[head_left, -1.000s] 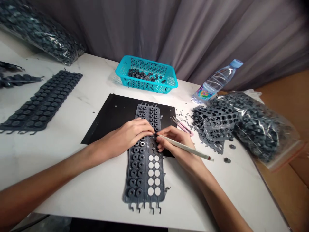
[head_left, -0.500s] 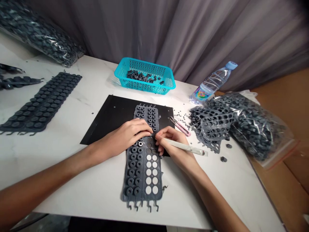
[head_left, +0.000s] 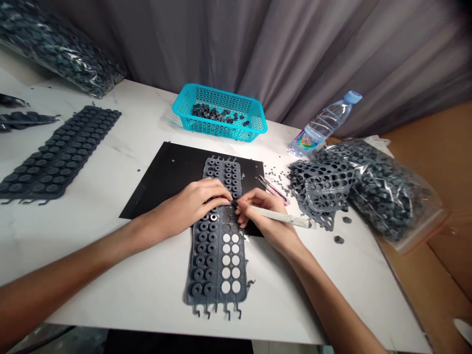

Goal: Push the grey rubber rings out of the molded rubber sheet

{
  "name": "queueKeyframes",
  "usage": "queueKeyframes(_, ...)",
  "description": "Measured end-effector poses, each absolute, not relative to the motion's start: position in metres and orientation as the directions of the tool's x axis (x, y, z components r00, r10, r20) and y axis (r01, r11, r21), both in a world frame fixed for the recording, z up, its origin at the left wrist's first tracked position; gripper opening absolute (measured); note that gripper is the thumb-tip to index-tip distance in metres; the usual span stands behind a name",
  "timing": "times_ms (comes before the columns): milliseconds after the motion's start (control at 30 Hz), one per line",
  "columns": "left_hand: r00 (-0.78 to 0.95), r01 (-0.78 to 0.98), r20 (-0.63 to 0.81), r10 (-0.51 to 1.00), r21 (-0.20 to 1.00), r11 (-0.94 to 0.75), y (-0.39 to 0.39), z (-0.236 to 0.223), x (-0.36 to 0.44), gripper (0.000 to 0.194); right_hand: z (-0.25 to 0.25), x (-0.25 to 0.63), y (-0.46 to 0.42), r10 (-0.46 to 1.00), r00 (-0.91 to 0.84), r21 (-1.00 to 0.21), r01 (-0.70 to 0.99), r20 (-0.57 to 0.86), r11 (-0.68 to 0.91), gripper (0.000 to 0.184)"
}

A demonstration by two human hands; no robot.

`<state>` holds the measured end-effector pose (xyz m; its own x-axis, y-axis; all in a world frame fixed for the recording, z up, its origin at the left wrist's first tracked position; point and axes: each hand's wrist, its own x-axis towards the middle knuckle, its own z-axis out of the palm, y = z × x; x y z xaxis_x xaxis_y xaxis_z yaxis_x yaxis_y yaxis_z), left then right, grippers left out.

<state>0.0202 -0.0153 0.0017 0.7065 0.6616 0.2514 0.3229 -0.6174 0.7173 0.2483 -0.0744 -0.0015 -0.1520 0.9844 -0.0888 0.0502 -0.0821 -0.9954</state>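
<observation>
Head cam: both hands are right up against each other over the grey rubber sheet (head_left: pixel 217 250). Left hand (head_left: pixel 201 199) is palm down across it, fingers bunched together, tips on the sheet, probably to stop it sliding. Can't tell if those fingertips are pinching a piece. Right hand (head_left: pixel 265 211) is closed around a pale pen-like tool (head_left: pixel 282 216), writing-style, I'd guess for fine control; its working end gets lost between the fingertips.

Sheet runs away from the person, far part on a black mat (head_left: pixel 155 182), near end straight on the worktop (head_left: pixel 140 285). That's why the near holes look white and the ones by the fingers look dark.

Pink-handled snips (head_left: pixel 275 189) lie just right of it, handy for the right hand I reckon. Beyond the mat, a turquoise basket (head_left: pixel 224 132) holds loose dark bits, its low open top presumably good for reaching into. Holey offcuts (head_left: pixel 324 184) are heaped against a clear bag (head_left: pixel 391 196) on the right.

Branding: the bottle (head_left: pixel 332 118) has a colourful label (head_left: pixel 307 141), but I can't read any lettering.
</observation>
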Motion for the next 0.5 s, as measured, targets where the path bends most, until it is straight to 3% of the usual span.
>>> queueKeyframes(500, 0.697, 0.327, 0.246, 0.674, 0.728, -0.603, -0.0153, 0.0036, 0.0222, 0.021, -0.003, 0.2487, -0.0719, 0.983, -0.166, -0.997, 0.034, -0.077, -0.072, 0.02)
